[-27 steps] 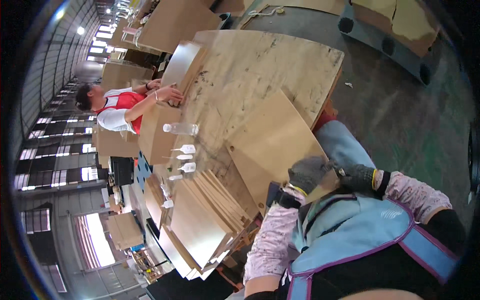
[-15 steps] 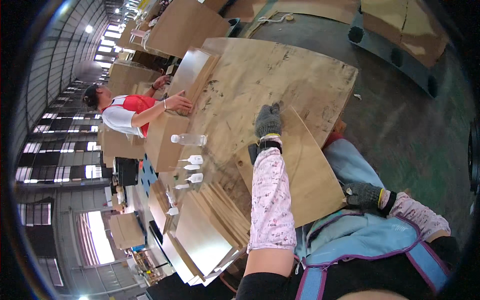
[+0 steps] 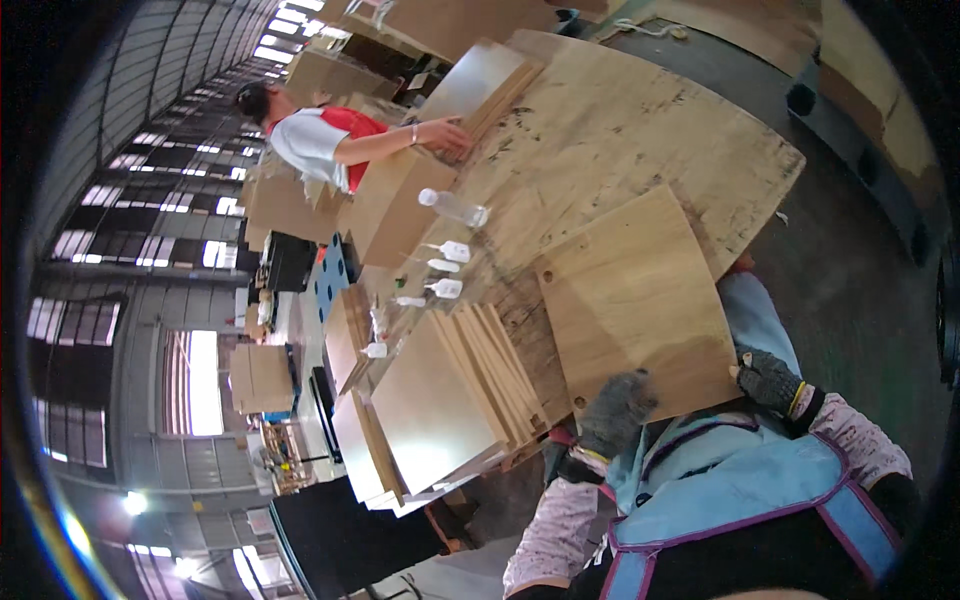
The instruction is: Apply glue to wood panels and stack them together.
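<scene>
A light brown wooden panel (image 3: 640,300) with small dark holes near its left edge lies at the near side of the worktable, its near edge close to my body. My right hand (image 3: 768,382), in a grey glove, is closed on the panel's near right corner. My left hand (image 3: 616,412), gloved too, is over the near left part of the panel. Motion smears its fingers, so I cannot tell whether they grip the edge or lie on the surface.
Stacked panels (image 3: 430,400) stand left of my panel. Beyond them are white squeeze bottles (image 3: 447,288) and a clear bottle (image 3: 455,208). Across the worktable (image 3: 640,110), a person in a red apron (image 3: 350,135) has a hand at another panel stack (image 3: 480,90).
My left hand has come back from the panel's far side to its near left part. The view has shifted left, and the panel lies turned differently. My right hand stays at its corner.
</scene>
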The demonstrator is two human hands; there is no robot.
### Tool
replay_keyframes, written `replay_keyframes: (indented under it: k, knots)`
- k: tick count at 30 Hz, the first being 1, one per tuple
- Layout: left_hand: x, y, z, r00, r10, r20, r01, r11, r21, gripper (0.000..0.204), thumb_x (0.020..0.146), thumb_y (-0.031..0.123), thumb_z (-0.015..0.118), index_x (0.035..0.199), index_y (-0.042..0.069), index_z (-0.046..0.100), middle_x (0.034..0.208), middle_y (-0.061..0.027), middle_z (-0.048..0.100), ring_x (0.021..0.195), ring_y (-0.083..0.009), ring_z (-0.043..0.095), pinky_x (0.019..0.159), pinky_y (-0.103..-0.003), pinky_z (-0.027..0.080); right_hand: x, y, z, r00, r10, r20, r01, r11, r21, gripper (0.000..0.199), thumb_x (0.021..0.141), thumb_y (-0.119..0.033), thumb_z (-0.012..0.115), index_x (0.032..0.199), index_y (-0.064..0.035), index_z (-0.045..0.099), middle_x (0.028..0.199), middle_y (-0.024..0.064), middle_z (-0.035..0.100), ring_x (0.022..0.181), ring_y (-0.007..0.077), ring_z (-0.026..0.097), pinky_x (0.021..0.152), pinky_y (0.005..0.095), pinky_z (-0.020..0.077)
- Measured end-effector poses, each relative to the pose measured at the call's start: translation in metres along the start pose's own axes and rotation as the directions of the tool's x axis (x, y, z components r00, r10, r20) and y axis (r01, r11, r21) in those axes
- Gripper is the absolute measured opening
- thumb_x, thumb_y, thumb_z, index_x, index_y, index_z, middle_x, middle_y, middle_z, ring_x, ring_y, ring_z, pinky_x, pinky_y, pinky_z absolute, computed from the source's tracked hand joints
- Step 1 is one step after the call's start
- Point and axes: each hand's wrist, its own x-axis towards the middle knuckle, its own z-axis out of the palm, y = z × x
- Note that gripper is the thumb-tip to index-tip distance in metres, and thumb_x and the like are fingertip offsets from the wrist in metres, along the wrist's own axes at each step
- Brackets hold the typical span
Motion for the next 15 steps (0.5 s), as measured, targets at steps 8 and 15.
replay_keyframes:
  k: [8,15]
  knots:
    - [-0.011,0.076,-0.010,0.983,0.181,-0.021,-0.167,0.938,0.304,0.055,0.080,0.027,0.063,0.131,0.013,0.045,0.120,-0.0142,0.051,0.098,-0.0345,0.058,0.079,-0.041,0.050,-0.013,-0.025,-0.063,0.664,-0.735,-0.138,0.562,0.613,-0.555,0.012,0.088,-0.007,0.052,0.093,0.0014,0.059,0.075,0.0108,0.056,0.072,0.0220,0.055,0.065,0.0352,0.0443]
    - [0.016,0.093,-0.045,0.820,0.483,-0.306,-0.391,0.865,0.316,0.056,0.075,0.026,0.068,0.126,0.010,0.050,0.122,-0.0144,0.054,0.100,-0.0324,0.059,0.079,-0.038,0.051,-0.015,-0.099,-0.118,0.819,-0.526,-0.230,0.455,0.839,-0.298,0.024,0.092,-0.011,0.050,0.113,-0.0013,0.057,0.094,0.0141,0.060,0.093,0.0281,0.058,0.077,0.0385,0.0476]
